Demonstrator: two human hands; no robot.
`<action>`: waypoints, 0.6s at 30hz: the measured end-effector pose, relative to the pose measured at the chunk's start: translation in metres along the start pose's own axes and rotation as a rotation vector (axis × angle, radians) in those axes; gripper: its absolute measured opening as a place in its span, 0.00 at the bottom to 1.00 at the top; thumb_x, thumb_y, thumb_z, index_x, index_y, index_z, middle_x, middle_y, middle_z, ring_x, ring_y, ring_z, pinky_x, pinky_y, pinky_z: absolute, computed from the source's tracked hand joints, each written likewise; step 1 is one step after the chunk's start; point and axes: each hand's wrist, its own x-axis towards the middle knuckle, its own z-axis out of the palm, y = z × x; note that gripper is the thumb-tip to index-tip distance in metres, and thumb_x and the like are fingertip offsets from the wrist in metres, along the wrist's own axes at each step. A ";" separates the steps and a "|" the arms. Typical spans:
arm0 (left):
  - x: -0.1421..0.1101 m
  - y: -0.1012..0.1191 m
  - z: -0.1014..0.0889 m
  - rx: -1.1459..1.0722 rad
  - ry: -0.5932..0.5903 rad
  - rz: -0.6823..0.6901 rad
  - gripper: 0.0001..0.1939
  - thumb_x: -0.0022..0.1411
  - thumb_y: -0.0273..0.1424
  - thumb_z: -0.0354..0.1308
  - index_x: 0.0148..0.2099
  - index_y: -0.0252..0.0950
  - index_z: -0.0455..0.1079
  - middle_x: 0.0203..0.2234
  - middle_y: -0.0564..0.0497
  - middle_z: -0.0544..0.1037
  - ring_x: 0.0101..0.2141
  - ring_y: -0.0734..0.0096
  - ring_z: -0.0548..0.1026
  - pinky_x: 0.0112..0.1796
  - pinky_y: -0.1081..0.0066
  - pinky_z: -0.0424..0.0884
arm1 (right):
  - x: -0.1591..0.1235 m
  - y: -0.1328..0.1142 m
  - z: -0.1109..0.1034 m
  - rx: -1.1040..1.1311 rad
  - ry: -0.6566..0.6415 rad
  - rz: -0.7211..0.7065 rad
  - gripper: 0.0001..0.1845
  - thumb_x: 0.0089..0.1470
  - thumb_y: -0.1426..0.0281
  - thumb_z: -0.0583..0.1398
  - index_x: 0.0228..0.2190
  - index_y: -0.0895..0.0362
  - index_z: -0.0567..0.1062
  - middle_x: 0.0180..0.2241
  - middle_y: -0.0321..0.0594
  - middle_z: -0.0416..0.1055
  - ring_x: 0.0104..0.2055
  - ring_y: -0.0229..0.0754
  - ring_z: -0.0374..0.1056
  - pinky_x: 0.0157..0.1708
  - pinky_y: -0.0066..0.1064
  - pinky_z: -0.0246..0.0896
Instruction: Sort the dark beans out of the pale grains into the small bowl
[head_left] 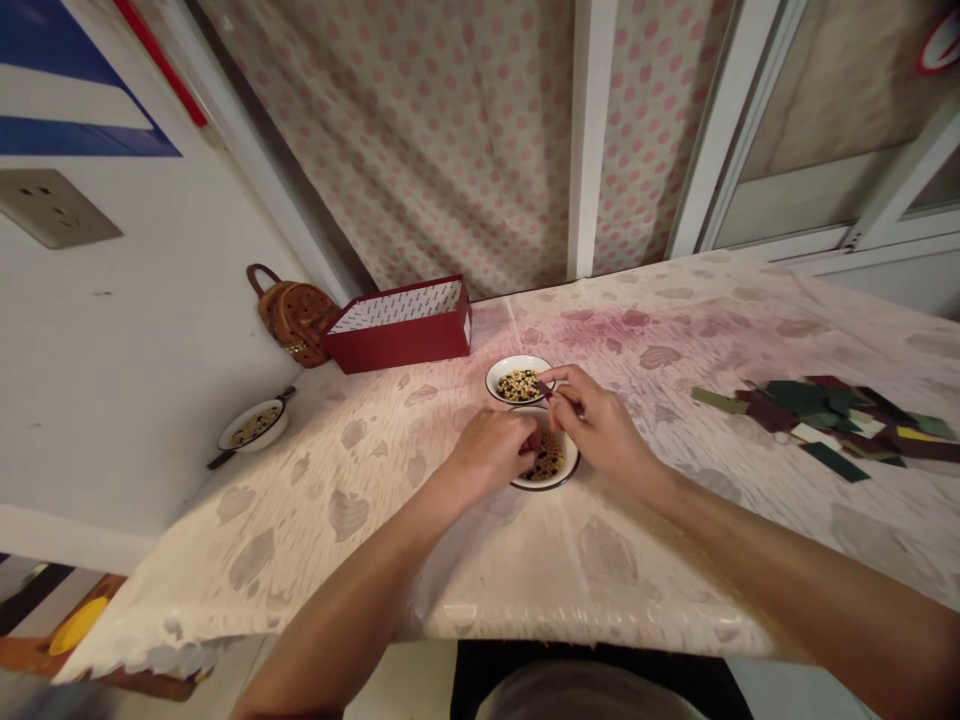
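"White, dark-rimmed bowls: where do we see them?"

"Two sit mid-table, between the left and right edges. Our left hand [495, 448] dips into the nearer bowl [574, 468], fingers curled among small yellowish and dark pieces [553, 462]. Its fingertips are hidden, so we cannot tell whether it grasps anything."

"And our right hand [596, 420]?"

"Pinching a small dark-red strip [544, 389] between thumb and fingers, over the side where the farther bowl [490, 384] meets the nearer one. The fingers partly cover it, and its full shape is hard to make out."

"What else lies on the table [585, 560]?"

"Near the left edge, a handled bowl [271, 430] of similar bits, too small to identify. Toward the far left corner, an open red box [405, 342] partly hides a brown bag [289, 310]. Toward the right edge, overlapping coloured strips [829, 415]; the frame cuts off that edge."
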 end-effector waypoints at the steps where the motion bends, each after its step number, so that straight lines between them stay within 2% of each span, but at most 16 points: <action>1: 0.000 0.000 0.000 -0.012 0.008 -0.008 0.06 0.56 0.23 0.58 0.34 0.37 0.75 0.29 0.50 0.81 0.34 0.61 0.78 0.35 0.66 0.67 | 0.000 0.000 0.000 -0.002 -0.003 -0.002 0.13 0.62 0.71 0.52 0.47 0.56 0.69 0.22 0.30 0.70 0.25 0.39 0.67 0.30 0.30 0.58; 4: -0.002 -0.001 0.001 -0.098 0.074 -0.054 0.06 0.54 0.22 0.58 0.34 0.37 0.73 0.29 0.51 0.79 0.31 0.63 0.76 0.32 0.68 0.65 | -0.001 0.000 0.001 -0.005 -0.013 -0.004 0.13 0.62 0.72 0.52 0.48 0.55 0.69 0.22 0.30 0.70 0.24 0.38 0.66 0.30 0.30 0.57; 6: -0.002 -0.004 0.002 -0.252 0.154 -0.088 0.07 0.53 0.22 0.59 0.35 0.37 0.72 0.28 0.52 0.78 0.30 0.67 0.75 0.32 0.70 0.66 | -0.002 0.000 0.001 0.007 -0.010 0.006 0.14 0.62 0.71 0.52 0.48 0.55 0.69 0.22 0.30 0.70 0.24 0.38 0.66 0.30 0.30 0.57; 10: 0.000 -0.013 0.003 -0.885 0.290 -0.120 0.08 0.53 0.21 0.62 0.37 0.35 0.71 0.29 0.53 0.77 0.32 0.72 0.76 0.37 0.72 0.71 | -0.003 -0.002 0.001 0.055 -0.010 0.023 0.13 0.63 0.70 0.52 0.48 0.55 0.69 0.23 0.30 0.71 0.25 0.39 0.67 0.30 0.30 0.59; 13: 0.003 -0.017 0.002 -1.261 0.314 -0.194 0.09 0.54 0.25 0.66 0.37 0.33 0.71 0.29 0.53 0.77 0.31 0.74 0.77 0.38 0.72 0.73 | -0.004 -0.003 0.002 0.096 -0.027 0.013 0.13 0.63 0.70 0.52 0.47 0.55 0.69 0.23 0.30 0.71 0.25 0.38 0.68 0.31 0.29 0.60; 18: 0.006 -0.016 0.003 -1.600 0.296 -0.307 0.14 0.52 0.28 0.71 0.38 0.31 0.71 0.29 0.52 0.78 0.30 0.76 0.78 0.40 0.72 0.74 | -0.005 -0.002 0.003 0.139 -0.038 -0.023 0.14 0.62 0.71 0.53 0.48 0.55 0.70 0.24 0.31 0.71 0.26 0.38 0.68 0.33 0.30 0.63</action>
